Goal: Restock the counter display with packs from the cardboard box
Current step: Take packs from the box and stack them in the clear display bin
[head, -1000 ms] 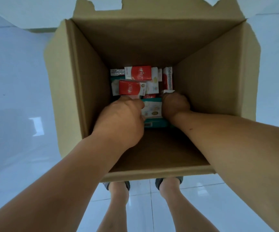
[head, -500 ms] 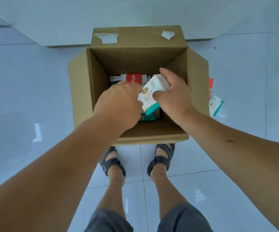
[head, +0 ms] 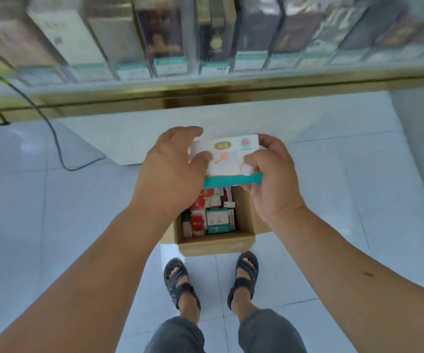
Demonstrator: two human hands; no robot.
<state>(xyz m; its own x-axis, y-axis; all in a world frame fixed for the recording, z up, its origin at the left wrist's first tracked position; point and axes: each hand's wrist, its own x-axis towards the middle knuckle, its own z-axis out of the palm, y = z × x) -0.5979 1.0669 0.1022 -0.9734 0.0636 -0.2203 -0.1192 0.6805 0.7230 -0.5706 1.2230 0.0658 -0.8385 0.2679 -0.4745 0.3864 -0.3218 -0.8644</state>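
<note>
The pack (head: 227,159), white with a teal strip along its lower edge, is held in the air above the cardboard box (head: 216,244), between both hands. The left hand (head: 172,174) grips its left end, thumb pressed on the front face and fingers curled over the top corner. The right hand (head: 269,179) grips the right end, thumb on the front and fingers wrapped behind. The box stands open on the tiled floor (head: 53,212), just in front of the person's sandals (head: 177,281). The hands and the held pack hide its far part. Inside it are more packs (head: 210,215), red-and-white ones to the left and white-and-teal ones to the right, set close together. Farther off, the display surface (head: 205,94) with its gold edge runs across the top of the view. Rows of boxed goods (head: 160,34) above it are too blurred to read. A dark cable (head: 50,128) drops from its left end to the floor.
</note>
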